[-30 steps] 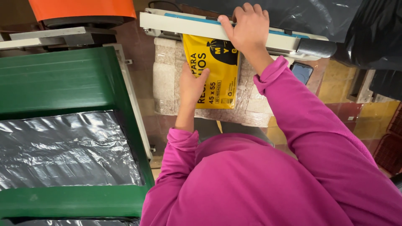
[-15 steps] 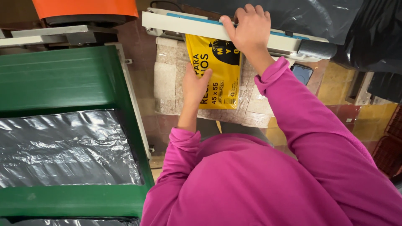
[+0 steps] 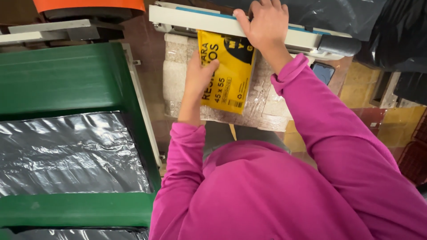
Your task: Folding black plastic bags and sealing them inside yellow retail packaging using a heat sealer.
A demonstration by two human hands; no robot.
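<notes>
Green frame (image 3: pixel 62 75) at far left, crinkled grey plastic sheet (image 3: pixel 66 151) stretched across it. Orange part (image 3: pixel 89 5) above. Left hand (image 3: pixel 198 75) next, thumb and fingers pinching left edge of yellow bag (image 3: pixel 231 75). Bag flat on pale wrapped block (image 3: pixel 178 66), top edge tucked under white sealer bar (image 3: pixel 209 20). Right hand (image 3: pixel 264 26) spread, palm pressing on bar. Black plastic (image 3: pixel 400 31) at far right.

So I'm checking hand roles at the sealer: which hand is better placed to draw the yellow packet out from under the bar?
Left, probably. The left hand already grips the yellow packet at its edge, while the right hand presses on top of the sealer bar.
</notes>
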